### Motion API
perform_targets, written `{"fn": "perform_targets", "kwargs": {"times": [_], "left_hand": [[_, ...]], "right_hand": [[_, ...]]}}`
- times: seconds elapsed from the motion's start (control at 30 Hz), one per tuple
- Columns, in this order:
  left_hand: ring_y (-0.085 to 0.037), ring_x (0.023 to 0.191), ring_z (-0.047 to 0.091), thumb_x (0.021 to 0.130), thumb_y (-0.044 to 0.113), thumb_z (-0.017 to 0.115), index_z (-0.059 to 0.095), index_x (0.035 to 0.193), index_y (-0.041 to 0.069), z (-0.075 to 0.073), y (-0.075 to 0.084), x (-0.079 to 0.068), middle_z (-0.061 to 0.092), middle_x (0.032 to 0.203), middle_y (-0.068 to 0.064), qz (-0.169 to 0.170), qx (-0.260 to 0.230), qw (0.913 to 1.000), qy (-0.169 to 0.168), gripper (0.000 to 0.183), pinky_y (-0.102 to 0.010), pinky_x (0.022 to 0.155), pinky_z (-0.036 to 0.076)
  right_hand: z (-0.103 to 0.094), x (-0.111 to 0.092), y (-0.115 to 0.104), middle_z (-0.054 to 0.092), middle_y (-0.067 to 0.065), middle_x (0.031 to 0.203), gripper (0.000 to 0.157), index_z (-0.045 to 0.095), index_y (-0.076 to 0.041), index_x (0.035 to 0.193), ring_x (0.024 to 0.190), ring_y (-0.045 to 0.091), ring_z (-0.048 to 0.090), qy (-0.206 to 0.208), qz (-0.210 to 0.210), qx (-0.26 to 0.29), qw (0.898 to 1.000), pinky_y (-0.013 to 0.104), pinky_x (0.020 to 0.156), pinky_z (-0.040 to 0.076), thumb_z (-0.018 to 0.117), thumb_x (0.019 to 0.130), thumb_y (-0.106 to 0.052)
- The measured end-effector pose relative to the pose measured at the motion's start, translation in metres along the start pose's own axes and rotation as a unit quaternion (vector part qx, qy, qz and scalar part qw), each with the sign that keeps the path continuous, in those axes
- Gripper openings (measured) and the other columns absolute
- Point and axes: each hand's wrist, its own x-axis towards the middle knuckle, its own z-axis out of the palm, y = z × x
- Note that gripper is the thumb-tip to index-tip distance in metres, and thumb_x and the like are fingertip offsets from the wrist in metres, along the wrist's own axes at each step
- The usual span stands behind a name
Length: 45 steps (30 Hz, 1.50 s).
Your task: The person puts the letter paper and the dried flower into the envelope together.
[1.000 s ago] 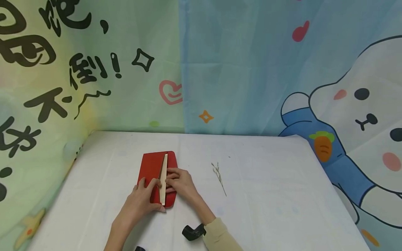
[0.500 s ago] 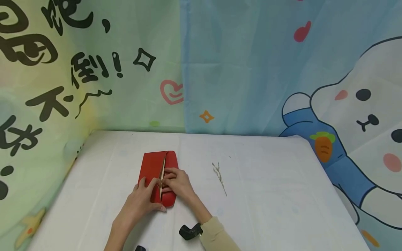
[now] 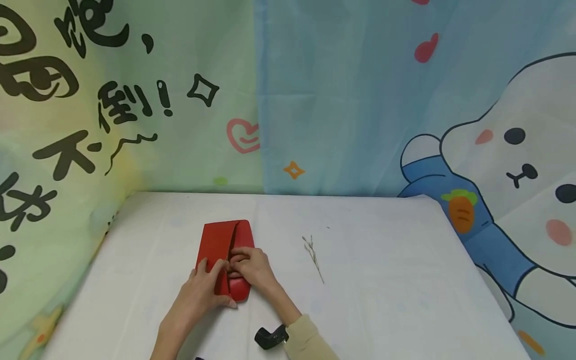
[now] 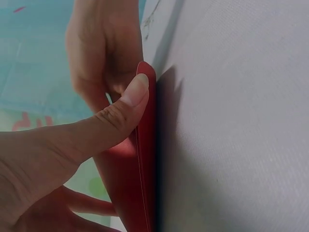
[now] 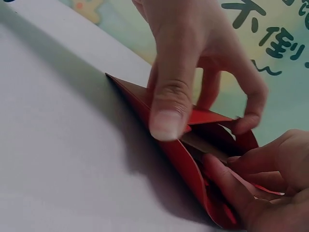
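Observation:
A red envelope lies on the white-covered table, its flap folded out to the right. My left hand grips the envelope, thumb at the near edge and fingers over its front, lifting the mouth; the thumb shows large in the left wrist view. At that mouth is my right hand, fingers curled. In the right wrist view its thumb and forefinger meet at the edge of a brownish paper inside the envelope. Most of the paper is hidden.
A thin dried sprig lies on the table to the right of the envelope. The white tabletop reaches back to a printed cloth backdrop. A black device sits by the right wrist.
The cream paper has slid left into the envelope and no longer shows in the head view. My right hand has moved left with it; the left hand keeps its hold.

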Motion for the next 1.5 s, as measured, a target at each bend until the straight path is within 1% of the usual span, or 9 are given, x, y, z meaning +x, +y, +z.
{"fn": "perform_targets", "kwargs": {"times": [0.27, 0.4, 0.5, 0.57, 0.73, 0.8, 0.87, 1.13, 1.5], "left_hand": [[-0.045, 0.109, 0.052, 0.058, 0.048, 0.089, 0.050, 0.125, 0.024, -0.005, 0.000, -0.005, 0.045, 0.130, -0.024, -0.002, -0.004, 1.0000, -0.003, 0.081, -0.053, 0.071, 0.053], [-0.044, 0.108, 0.052, 0.058, 0.047, 0.090, 0.051, 0.121, 0.025, -0.005, 0.002, -0.005, 0.045, 0.131, -0.026, 0.004, -0.007, 1.0000, 0.001, 0.078, -0.051, 0.072, 0.053], [-0.045, 0.109, 0.051, 0.058, 0.047, 0.090, 0.051, 0.120, 0.025, -0.003, 0.005, -0.005, 0.045, 0.132, -0.027, 0.006, -0.011, 0.9999, -0.001, 0.077, -0.052, 0.073, 0.053], [-0.045, 0.110, 0.051, 0.058, 0.047, 0.090, 0.051, 0.121, 0.026, -0.004, 0.005, -0.006, 0.044, 0.133, -0.026, 0.006, -0.012, 0.9999, -0.002, 0.077, -0.052, 0.073, 0.053], [-0.040, 0.104, 0.051, 0.059, 0.047, 0.089, 0.051, 0.121, 0.026, -0.006, 0.004, -0.006, 0.046, 0.128, -0.024, 0.012, -0.012, 0.9999, 0.001, 0.076, -0.048, 0.070, 0.053], [-0.041, 0.104, 0.052, 0.059, 0.047, 0.089, 0.051, 0.121, 0.026, -0.006, 0.004, -0.005, 0.046, 0.128, -0.024, 0.013, -0.012, 0.9998, 0.001, 0.076, -0.048, 0.070, 0.053], [-0.044, 0.106, 0.051, 0.060, 0.046, 0.089, 0.050, 0.122, 0.026, -0.006, 0.004, -0.005, 0.045, 0.131, -0.026, 0.013, -0.012, 0.9998, -0.002, 0.076, -0.050, 0.072, 0.054], [-0.045, 0.107, 0.051, 0.059, 0.044, 0.090, 0.051, 0.122, 0.025, -0.005, 0.004, -0.006, 0.044, 0.132, -0.028, 0.012, -0.010, 0.9999, -0.002, 0.077, -0.051, 0.071, 0.054], [-0.048, 0.107, 0.051, 0.059, 0.044, 0.090, 0.050, 0.122, 0.024, -0.004, 0.003, -0.005, 0.044, 0.132, -0.027, 0.010, -0.006, 0.9999, -0.006, 0.077, -0.052, 0.071, 0.054]], "right_hand": [[-0.019, -0.021, -0.004, 0.070, 0.024, 0.100, 0.025, 0.065, 0.007, 0.113, 0.080, 0.034, 0.073, -0.006, -0.003, 0.045, 0.999, 0.037, 0.069, 0.060, 0.063, 0.089, 0.001], [-0.046, -0.033, -0.003, 0.070, 0.023, 0.097, 0.022, 0.067, 0.004, 0.111, 0.081, 0.035, 0.073, 0.023, -0.033, -0.001, 0.999, 0.036, 0.070, 0.060, 0.063, 0.089, 0.000], [-0.070, -0.042, 0.001, 0.072, 0.014, 0.092, 0.019, 0.069, -0.003, 0.108, 0.076, 0.025, 0.073, 0.087, -0.062, -0.084, 0.991, 0.027, 0.066, 0.058, 0.065, 0.089, -0.004], [-0.084, -0.046, 0.004, 0.072, 0.008, 0.088, 0.017, 0.071, -0.006, 0.104, 0.071, 0.018, 0.071, 0.145, -0.083, -0.150, 0.974, 0.022, 0.063, 0.055, 0.067, 0.088, -0.005], [-0.117, -0.055, 0.009, 0.069, 0.005, 0.081, 0.014, 0.072, -0.006, 0.097, 0.069, 0.013, 0.064, 0.271, -0.104, -0.298, 0.909, 0.024, 0.062, 0.050, 0.070, 0.084, -0.003], [-0.128, -0.057, 0.011, 0.067, 0.005, 0.081, 0.013, 0.072, -0.005, 0.097, 0.070, 0.016, 0.063, 0.296, -0.087, -0.333, 0.891, 0.028, 0.063, 0.051, 0.071, 0.084, -0.005], [-0.136, -0.058, 0.011, 0.066, 0.005, 0.080, 0.016, 0.072, -0.004, 0.099, 0.071, 0.019, 0.062, 0.308, -0.059, -0.352, 0.882, 0.031, 0.063, 0.051, 0.073, 0.084, -0.009], [-0.142, -0.059, 0.013, 0.064, 0.007, 0.084, 0.025, 0.071, -0.002, 0.102, 0.072, 0.020, 0.060, 0.283, 0.021, -0.379, 0.881, 0.034, 0.059, 0.048, 0.073, 0.085, -0.020], [-0.139, -0.057, 0.013, 0.067, 0.008, 0.083, 0.007, 0.071, -0.003, 0.090, 0.071, 0.021, 0.064, 0.280, 0.015, -0.382, 0.881, 0.035, 0.059, 0.051, 0.070, 0.085, -0.008]]}}
